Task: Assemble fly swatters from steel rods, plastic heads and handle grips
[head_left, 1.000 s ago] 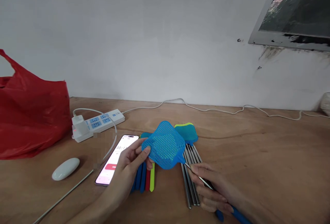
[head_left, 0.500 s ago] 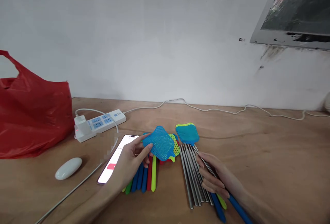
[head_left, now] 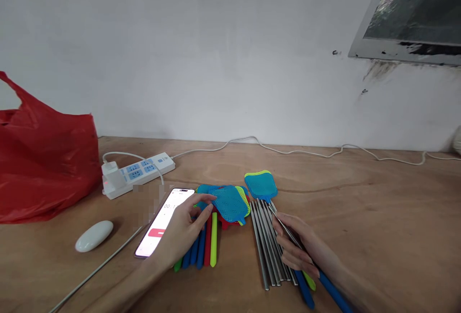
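My left hand (head_left: 192, 219) reaches over the pile of fly swatter heads, thumb and fingers apart, its fingertips at the edge of a blue mesh fly swatter head (head_left: 230, 202). That head lies on top of other heads in blue, red and yellow-green. Below the hand, coloured handles (head_left: 208, 243) stand side by side, partly covered by it. My right hand (head_left: 297, 241) is closed round a metal rod with a blue handle (head_left: 334, 294). Beside it are several bare metal rods (head_left: 268, 250). Beyond their tips rests a blue and yellow-green pair of fly swatter heads (head_left: 261, 186).
A lit phone (head_left: 147, 243) lies under my left forearm's side, with a white mouse-like object (head_left: 94, 236) and a charging cable (head_left: 104, 262) to its left. A power strip (head_left: 140, 174) and a red plastic bag (head_left: 46, 164) stand farther back. A cord (head_left: 298, 153) runs along the wall.
The blue fly swatter head held raised in my left hand now lies on the pile, and the fingers have loosened from it. My right hand keeps its rod, almost unmoved.
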The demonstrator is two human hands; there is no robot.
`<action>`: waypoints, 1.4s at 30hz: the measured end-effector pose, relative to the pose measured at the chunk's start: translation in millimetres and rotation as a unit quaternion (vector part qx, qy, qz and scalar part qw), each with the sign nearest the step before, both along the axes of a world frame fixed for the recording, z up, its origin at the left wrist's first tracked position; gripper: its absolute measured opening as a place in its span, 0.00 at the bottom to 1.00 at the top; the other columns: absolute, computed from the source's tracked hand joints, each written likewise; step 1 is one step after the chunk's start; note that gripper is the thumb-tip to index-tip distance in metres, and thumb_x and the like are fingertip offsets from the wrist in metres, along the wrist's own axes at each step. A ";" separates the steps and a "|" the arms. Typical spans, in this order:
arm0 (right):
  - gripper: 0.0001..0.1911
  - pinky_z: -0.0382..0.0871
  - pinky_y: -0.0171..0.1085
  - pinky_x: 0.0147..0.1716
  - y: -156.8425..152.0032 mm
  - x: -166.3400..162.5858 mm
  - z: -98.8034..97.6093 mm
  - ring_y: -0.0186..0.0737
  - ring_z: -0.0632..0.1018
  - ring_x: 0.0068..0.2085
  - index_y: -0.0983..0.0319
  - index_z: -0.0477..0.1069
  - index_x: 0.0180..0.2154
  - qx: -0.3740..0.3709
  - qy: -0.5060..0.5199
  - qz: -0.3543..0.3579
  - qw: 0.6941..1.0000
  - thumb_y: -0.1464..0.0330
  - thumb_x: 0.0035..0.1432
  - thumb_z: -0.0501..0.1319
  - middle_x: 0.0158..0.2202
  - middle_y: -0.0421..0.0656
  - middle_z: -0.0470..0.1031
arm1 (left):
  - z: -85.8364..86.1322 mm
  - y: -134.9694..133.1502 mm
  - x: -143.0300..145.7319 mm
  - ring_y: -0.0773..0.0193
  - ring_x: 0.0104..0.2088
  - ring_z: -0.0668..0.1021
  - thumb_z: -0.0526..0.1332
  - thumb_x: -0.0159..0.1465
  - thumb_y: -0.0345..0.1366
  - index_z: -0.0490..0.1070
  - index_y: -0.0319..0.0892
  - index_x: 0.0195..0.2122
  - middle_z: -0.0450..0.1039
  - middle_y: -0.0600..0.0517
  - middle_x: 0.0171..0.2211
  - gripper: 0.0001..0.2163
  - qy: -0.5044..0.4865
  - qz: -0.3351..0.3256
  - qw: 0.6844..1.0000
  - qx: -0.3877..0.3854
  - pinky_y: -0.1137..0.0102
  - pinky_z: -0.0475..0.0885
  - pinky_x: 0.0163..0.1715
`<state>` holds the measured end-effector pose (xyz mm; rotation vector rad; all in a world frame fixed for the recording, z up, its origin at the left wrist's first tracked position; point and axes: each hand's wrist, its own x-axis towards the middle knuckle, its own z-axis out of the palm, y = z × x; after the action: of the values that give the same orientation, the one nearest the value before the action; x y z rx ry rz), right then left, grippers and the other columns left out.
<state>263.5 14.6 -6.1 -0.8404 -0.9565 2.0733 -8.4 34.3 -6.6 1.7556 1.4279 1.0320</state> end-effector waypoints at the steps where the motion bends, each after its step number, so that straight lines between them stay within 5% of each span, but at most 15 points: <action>1: 0.21 0.41 0.28 0.09 -0.2 -0.1 0.3 0.24 0.52 0.07 0.60 0.66 0.27 0.001 -0.003 0.003 1.000 0.50 0.56 0.65 0.06 0.27 0.54 | -0.2 0.5 -0.6 0.63 0.26 0.74 0.55 0.69 0.49 0.73 0.43 0.47 0.74 0.50 0.36 0.17 0.019 0.006 1.000 0.021 0.69 0.70 0.23; 6: 0.21 0.41 0.28 0.09 -0.9 -0.6 1.1 0.24 0.52 0.07 0.60 0.66 0.28 0.007 -0.013 0.007 1.000 0.50 0.58 0.63 0.07 0.27 0.55 | 2.5 -4.0 0.0 0.55 0.40 0.78 0.52 0.72 0.45 0.73 0.45 0.51 0.72 0.46 0.49 0.16 0.163 0.001 0.977 0.140 0.59 0.76 0.39; 10: 0.21 0.41 0.28 0.09 -0.7 -1.1 0.6 0.24 0.51 0.07 0.60 0.65 0.27 0.012 -0.008 0.013 1.000 0.49 0.57 0.63 0.07 0.27 0.54 | 0.7 -11.5 4.2 0.50 0.60 0.70 0.51 0.73 0.40 0.68 0.46 0.60 0.69 0.46 0.60 0.17 0.258 -0.111 0.932 0.228 0.53 0.69 0.57; 14: 0.21 0.42 0.28 0.09 -0.1 -2.1 0.0 0.24 0.52 0.07 0.60 0.65 0.27 0.013 -0.012 0.010 1.000 0.50 0.57 0.64 0.07 0.27 0.55 | -4.1 -14.8 6.8 0.49 0.68 0.61 0.52 0.74 0.44 0.56 0.46 0.69 0.59 0.48 0.68 0.24 0.341 -0.177 0.897 0.219 0.47 0.60 0.65; 19: 0.22 0.41 0.28 0.08 0.0 -3.6 -3.0 0.24 0.51 0.06 0.60 0.65 0.27 0.009 -0.015 0.002 1.000 0.49 0.55 0.65 0.07 0.27 0.55 | -2.5 -14.8 7.3 0.50 0.68 0.60 0.51 0.74 0.45 0.53 0.46 0.70 0.59 0.50 0.68 0.25 0.372 -0.204 0.884 0.196 0.47 0.58 0.66; 30: 0.23 0.41 0.29 0.08 0.9 -3.9 -7.0 0.25 0.51 0.07 0.60 0.64 0.27 0.002 -0.047 -0.009 0.999 0.48 0.54 0.65 0.07 0.27 0.54 | 4.5 -16.9 6.5 0.49 0.55 0.73 0.54 0.73 0.41 0.69 0.46 0.59 0.71 0.44 0.54 0.16 0.318 -0.204 0.904 0.199 0.52 0.72 0.55; 42: 0.23 0.42 0.27 0.11 -1.5 -4.0 2.6 0.22 0.53 0.10 0.64 0.70 0.27 0.015 -0.064 -0.083 0.994 0.50 0.53 0.66 0.10 0.29 0.57 | 1.1 -15.8 5.4 0.50 0.59 0.72 0.55 0.72 0.37 0.69 0.46 0.57 0.72 0.46 0.57 0.14 0.317 -0.211 0.902 0.205 0.49 0.67 0.60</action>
<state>259.6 13.1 -3.5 -1.0129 -0.9494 1.8781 -3.1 18.5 -5.5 2.7429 1.1178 0.5615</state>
